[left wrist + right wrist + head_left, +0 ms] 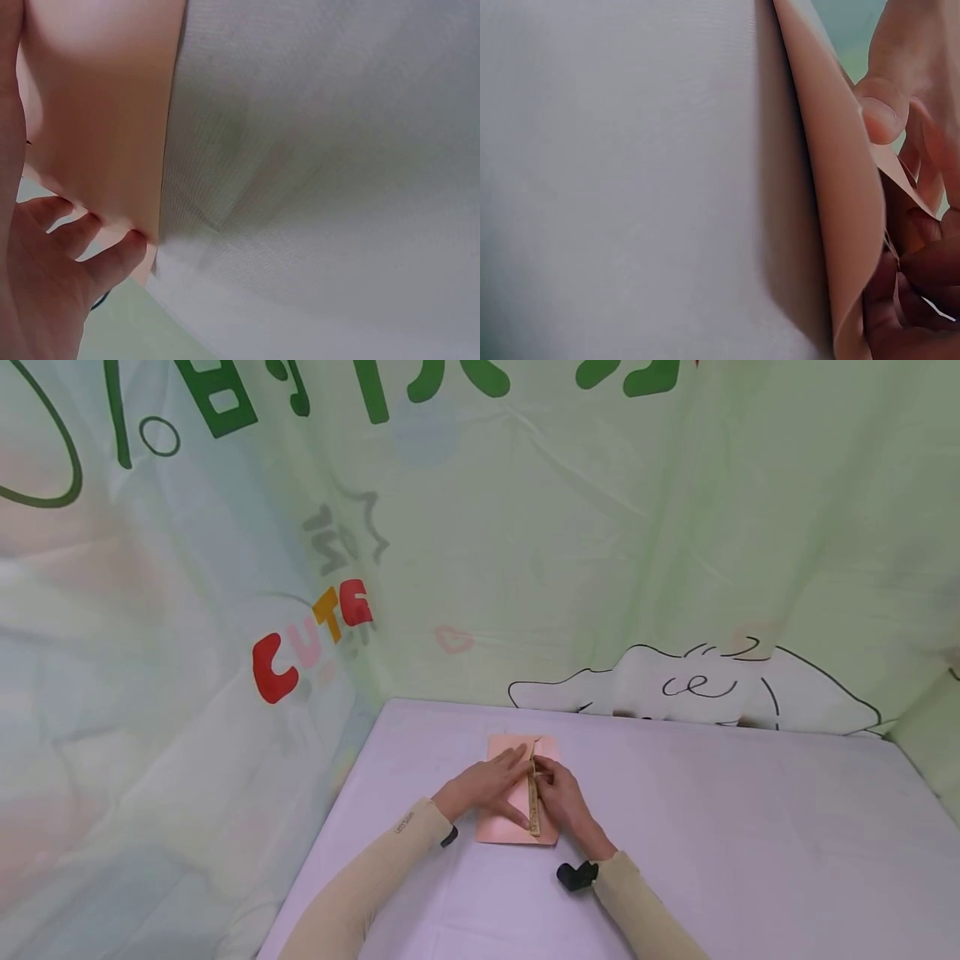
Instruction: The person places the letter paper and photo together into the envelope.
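On the lilac-covered table lies a pink, paper-like piece, longer than wide. A narrow tan strip with dark marks runs lengthwise on its right part; whether it is loose is not clear. My left hand rests on the pink piece with fingers spread, the thumb near the strip's lower end. At the right side my right hand has its fingers curled by the strip's upper part. In the right wrist view, the pink paper bulges up off the cloth, and the right fingers pinch a thin edge there.
The lilac cloth spreads around the pink piece. Printed curtains hang behind and at the left. A black wrist device sits at the right cuff.
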`<state>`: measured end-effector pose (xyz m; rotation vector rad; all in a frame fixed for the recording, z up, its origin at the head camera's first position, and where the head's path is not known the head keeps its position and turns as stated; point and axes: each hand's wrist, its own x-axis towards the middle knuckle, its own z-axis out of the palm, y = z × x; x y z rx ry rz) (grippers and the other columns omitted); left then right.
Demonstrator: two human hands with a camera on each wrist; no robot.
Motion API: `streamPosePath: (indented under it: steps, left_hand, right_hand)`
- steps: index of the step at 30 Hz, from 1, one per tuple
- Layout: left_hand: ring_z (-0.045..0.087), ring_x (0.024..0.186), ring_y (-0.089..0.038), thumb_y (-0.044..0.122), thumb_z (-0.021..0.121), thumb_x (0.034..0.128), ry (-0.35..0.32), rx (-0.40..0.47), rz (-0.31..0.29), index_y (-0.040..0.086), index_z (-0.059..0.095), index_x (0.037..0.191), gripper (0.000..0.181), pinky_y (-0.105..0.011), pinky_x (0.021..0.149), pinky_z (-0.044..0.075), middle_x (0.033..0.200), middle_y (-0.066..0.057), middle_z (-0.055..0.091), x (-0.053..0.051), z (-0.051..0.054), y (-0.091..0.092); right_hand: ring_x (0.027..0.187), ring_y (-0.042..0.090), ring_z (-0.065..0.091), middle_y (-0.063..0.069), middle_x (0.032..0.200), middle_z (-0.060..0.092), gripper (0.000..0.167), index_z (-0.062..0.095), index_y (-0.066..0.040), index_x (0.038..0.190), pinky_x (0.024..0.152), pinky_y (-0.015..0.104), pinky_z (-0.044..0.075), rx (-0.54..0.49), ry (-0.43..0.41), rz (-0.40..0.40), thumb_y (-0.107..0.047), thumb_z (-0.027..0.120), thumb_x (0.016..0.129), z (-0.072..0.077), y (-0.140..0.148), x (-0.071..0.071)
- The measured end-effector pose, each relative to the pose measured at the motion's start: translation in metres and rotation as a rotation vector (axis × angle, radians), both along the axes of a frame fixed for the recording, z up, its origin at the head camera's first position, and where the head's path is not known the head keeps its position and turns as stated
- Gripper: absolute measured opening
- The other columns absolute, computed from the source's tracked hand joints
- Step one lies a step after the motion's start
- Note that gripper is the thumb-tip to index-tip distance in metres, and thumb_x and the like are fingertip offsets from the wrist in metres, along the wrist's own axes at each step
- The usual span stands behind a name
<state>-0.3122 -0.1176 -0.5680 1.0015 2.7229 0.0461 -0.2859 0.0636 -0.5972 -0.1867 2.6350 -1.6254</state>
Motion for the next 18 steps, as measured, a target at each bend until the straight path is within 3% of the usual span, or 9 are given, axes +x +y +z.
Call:
streamPosePath:
  steps: [11, 18]
  left_hand:
    - [0.015, 0.157, -0.025, 0.083, 0.062, 0.0735, 0.025, -0.038, -0.003, 0.026, 0.019, 0.161, 0.113, -0.046, 0.109, 0.045, 0.171, -0.007, 0.003, -0.006, 0.008, 0.006]
    - [0.017, 0.157, -0.028, 0.084, 0.062, 0.0734, -0.009, -0.025, 0.002, 0.029, 0.032, 0.153, 0.101, -0.048, 0.111, 0.043, 0.171, -0.009, 0.008, -0.002, 0.003, 0.005]
  right_hand:
    - [0.121, 0.039, 0.058, 0.027, 0.135, 0.057, 0.041, 0.053, 0.007, 0.139, 0.102, 0.055, 0.046, 0.084, 0.037, 0.012, -0.001, 0.051, 0.098, 0.013, 0.006, -0.01]
    - [0.123, 0.039, 0.057, 0.027, 0.136, 0.057, 0.042, 0.052, 0.007, 0.139, 0.102, 0.052, 0.048, 0.084, -0.031, -0.008, -0.01, 0.054, 0.101, 0.009, 0.018, -0.001]
